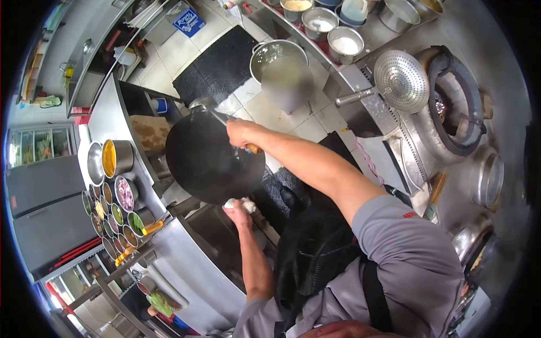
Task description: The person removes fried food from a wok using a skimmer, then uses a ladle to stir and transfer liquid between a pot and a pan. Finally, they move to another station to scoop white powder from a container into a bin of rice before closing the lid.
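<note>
A large black wok (197, 163) hangs tilted in front of me, with faint steam near its lower right side. My left hand (239, 213) is closed at the wok's near rim around a folded white cloth (248, 207). My right hand (241, 134) reaches over the wok, fingers wrapped round the handle of a ladle (215, 115). The wooden end of that handle sticks out below my fist. The ladle's metal bowl lies at the wok's far rim, partly beyond it.
On the left counter stand several metal containers of ingredients (125, 191). A large pot (279, 56) stands on the tiled floor ahead, near a black mat (217, 62). To the right, a perforated strainer (401, 81) lies beside a round burner (453, 104). Bowls (345, 42) line the far counter.
</note>
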A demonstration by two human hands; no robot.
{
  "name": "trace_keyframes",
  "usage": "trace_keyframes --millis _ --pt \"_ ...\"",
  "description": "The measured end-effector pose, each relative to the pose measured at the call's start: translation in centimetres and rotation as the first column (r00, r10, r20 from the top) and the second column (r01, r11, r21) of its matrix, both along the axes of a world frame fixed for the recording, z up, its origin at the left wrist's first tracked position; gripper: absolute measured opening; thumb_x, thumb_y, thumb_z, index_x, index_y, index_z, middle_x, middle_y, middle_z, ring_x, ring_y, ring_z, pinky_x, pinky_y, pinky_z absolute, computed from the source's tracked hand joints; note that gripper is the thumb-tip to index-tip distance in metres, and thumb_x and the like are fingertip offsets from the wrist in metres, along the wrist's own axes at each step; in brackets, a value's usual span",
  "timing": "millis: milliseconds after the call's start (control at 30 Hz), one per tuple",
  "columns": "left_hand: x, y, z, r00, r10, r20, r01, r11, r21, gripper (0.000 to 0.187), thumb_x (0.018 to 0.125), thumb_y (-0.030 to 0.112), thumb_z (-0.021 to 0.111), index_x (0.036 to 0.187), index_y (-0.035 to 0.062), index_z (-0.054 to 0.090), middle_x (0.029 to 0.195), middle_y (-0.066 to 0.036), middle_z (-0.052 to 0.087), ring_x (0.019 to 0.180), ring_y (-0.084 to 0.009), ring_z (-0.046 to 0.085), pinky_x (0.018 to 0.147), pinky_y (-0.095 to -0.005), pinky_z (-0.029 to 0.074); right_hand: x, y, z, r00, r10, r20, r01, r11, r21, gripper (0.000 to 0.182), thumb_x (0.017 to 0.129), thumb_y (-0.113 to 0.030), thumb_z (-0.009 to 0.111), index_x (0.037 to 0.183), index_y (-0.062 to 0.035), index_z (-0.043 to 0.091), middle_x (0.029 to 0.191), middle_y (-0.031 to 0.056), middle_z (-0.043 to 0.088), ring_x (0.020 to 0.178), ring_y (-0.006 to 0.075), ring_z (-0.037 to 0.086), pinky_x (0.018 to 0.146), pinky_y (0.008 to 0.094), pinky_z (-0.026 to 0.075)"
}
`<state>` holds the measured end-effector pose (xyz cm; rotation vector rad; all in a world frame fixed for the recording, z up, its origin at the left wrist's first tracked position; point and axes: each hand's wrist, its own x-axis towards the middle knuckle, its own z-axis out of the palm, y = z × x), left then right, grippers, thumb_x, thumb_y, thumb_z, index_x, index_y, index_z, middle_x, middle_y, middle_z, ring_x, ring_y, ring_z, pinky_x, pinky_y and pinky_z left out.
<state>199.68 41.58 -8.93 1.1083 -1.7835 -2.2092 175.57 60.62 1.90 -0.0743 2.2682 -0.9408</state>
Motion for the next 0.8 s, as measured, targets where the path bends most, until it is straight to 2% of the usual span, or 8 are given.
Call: trace_keyframes --millis 100,300,367,567,633,667,733,800 --pt "0.6 -1.0 -3.2 0.999 -0.034 0.032 0.036 0.997 -0.067 0.046 0.079 -0.002 0.059 0.118 0.0032 0.034 0.093 -0.016 0.054 0.070 -0.0273 0.065 0.059 -0.0423 0.059 0.4 0.7 -2.0 0.999 -0.016 0.049 0.020 0.997 -0.075 0.015 0.082 -0.005 0.061 0.085 0.0021 0.073 0.073 0.0118 0.073 0.066 0.0223 0.073 0.065 0.0374 0.059" --pt "-0.7 -1.0 -8.9 0.993 -0.122 -0.001 0.114 0.931 -0.348 0.049 0.081 0.005 0.063 0.122 -0.0024 0.037 0.105 -0.014 0.052 0.088 -0.0228 0.059 0.080 -0.0364 0.054 -0.6 2.6 -6.7 0.988 -0.102 0.120 0.121 0.980 -0.160 0.020 0.085 -0.003 0.053 0.097 0.0083 0.064 0.068 0.0151 0.068 0.055 0.0235 0.067 0.049 0.0392 0.055" --pt "-1.3 -0.3 -8.1 0.982 -0.189 0.029 0.168 0.779 -0.604 0.056 0.081 0.005 0.063 0.128 -0.0071 0.035 0.109 -0.017 0.052 0.094 -0.0274 0.057 0.089 -0.0396 0.049 -0.4 3.6 -6.2 0.984 -0.136 0.117 0.156 0.972 -0.177 0.018 0.086 -0.001 0.051 0.098 0.0084 0.060 0.068 0.0156 0.065 0.052 0.0223 0.063 0.045 0.0383 0.052" --pt "-3.7 0.1 -5.4 0.959 -0.275 0.075 0.257 0.724 -0.640 0.063 0.081 0.009 0.062 0.133 -0.0100 0.034 0.111 -0.024 0.054 0.102 -0.0339 0.058 0.095 -0.0424 0.044 0.2 5.8 -5.9 0.956 -0.273 0.105 0.293 0.905 -0.309 0.009 0.081 0.000 0.053 0.088 0.0058 0.055 0.061 0.0125 0.059 0.047 0.0216 0.058 0.042 0.0387 0.047" --pt "-4.7 -0.2 -4.7 0.945 -0.327 0.022 0.235 0.628 -0.742 0.064 0.080 0.008 0.063 0.134 -0.0092 0.034 0.113 -0.026 0.054 0.104 -0.0388 0.059 0.095 -0.0453 0.044 0.2 6.5 -3.9 0.957 -0.266 0.118 0.290 0.899 -0.327 0.015 0.083 0.000 0.053 0.096 0.0067 0.054 0.064 0.0129 0.059 0.047 0.0212 0.057 0.043 0.0386 0.047" --pt "-5.8 -0.8 -4.2 0.932 -0.361 0.034 0.251 0.575 -0.779 0.066 0.079 0.008 0.064 0.135 -0.0085 0.034 0.116 -0.028 0.054 0.110 -0.0423 0.057 0.097 -0.0465 0.043 0.3 6.7 -2.5 0.952 -0.282 0.117 0.305 0.888 -0.344 0.026 0.087 -0.002 0.055 0.112 0.0032 0.049 0.066 0.0092 0.055 0.050 0.0171 0.054 0.043 0.0356 0.046" --pt "-6.6 -0.7 -3.0 0.927 -0.375 -0.006 0.222 0.560 -0.799 0.066 0.079 0.007 0.064 0.135 -0.0081 0.035 0.118 -0.028 0.053 0.111 -0.0422 0.057 0.098 -0.0462 0.043 0.6 7.0 -0.4 0.940 -0.326 0.099 0.340 0.875 -0.345 0.051 0.091 -0.004 0.057 0.139 0.0000 0.039 0.068 0.0056 0.052 0.052 0.0134 0.051 0.043 0.0325 0.045" --pt "-6.9 -0.8 -1.7 0.920 -0.392 -0.007 0.252 0.604 -0.756 0.076 0.076 0.005 0.070 0.139 -0.0102 0.030 0.126 -0.030 0.048 0.120 -0.0461 0.050 0.104 -0.0485 0.038 1.5 7.0 1.8 0.938 -0.342 0.062 0.342 0.875 -0.342 0.058 0.091 -0.004 0.057 0.144 0.0003 0.034 0.067 0.0057 0.051 0.052 0.0137 0.050 0.042 0.0326 0.044"
